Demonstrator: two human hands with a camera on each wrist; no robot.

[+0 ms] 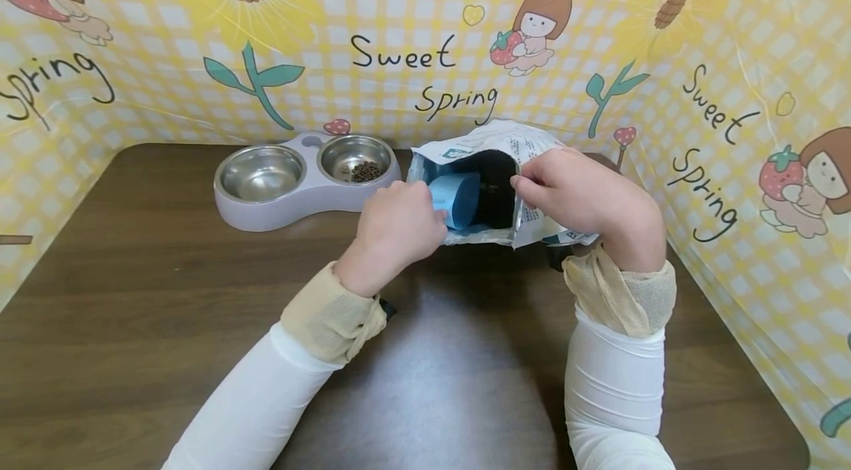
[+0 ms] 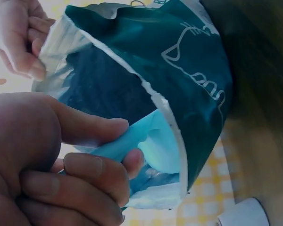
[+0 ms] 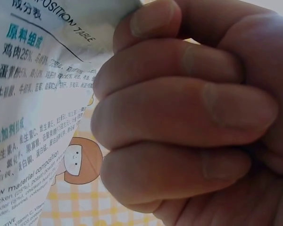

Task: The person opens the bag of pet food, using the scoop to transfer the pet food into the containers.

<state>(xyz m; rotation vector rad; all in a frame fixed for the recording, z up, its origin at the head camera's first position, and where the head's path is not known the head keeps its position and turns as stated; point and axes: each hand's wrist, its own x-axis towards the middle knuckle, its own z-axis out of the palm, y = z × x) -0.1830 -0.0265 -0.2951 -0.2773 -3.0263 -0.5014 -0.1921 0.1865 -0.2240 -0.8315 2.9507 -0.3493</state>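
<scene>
A pet food bag (image 1: 488, 141) lies on its side at the back of the table, its mouth facing me and its inside dark. My left hand (image 1: 399, 230) pinches a light blue scoop (image 1: 459, 198), whose cup sits within the bag's mouth. In the left wrist view, thumb and fingers close on the handle of the scoop (image 2: 162, 148). With curled fingers, my right hand (image 1: 588, 193) grips the right edge of the bag's opening. The right wrist view shows those fingers beside the bag's printed composition panel (image 3: 42, 103). Deeper contents of the bag are too dark to tell.
Left of the bag stands a pale lilac double feeder (image 1: 302, 202) with two steel bowls. Its right bowl holds some brown kibble (image 1: 365, 172); the left one shows bare metal. A yellow checked cloth (image 1: 399, 4) hangs behind and beside the brown table (image 1: 166, 322).
</scene>
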